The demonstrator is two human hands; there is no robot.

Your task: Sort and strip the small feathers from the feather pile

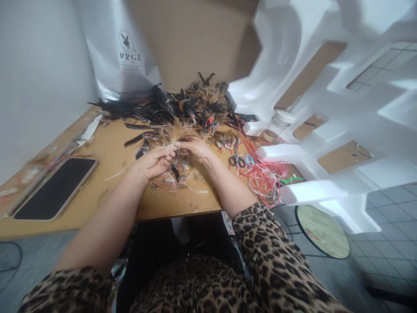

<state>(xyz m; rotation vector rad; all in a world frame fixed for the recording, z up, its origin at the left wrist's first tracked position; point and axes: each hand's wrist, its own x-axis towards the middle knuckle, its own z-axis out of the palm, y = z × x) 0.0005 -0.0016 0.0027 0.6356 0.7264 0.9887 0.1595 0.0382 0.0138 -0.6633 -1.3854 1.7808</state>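
Between my two hands is a bunch of light brown feathers [177, 131], its tips fanning away from me. My left hand [157, 161] pinches the near end of the bunch, with the other fingers curled. From the right, the fingers of my right hand [194, 148] close on the same end, meeting the left fingertips. The exact grip point is too small to make out. Loose feathers and white scraps lie on the table under both hands. Just beyond them is a heap of black and brown feathers [208, 102], some bunches showing red at the base.
A phone [57, 188] lies at the left of the wooden table [114, 195]. Scissors [236, 161] and tangled red strings [265, 176] are on the right, beside white foam packaging [312, 189]. A white printed bag [120, 56] stands behind. A round stool [322, 230] is on the floor at right.
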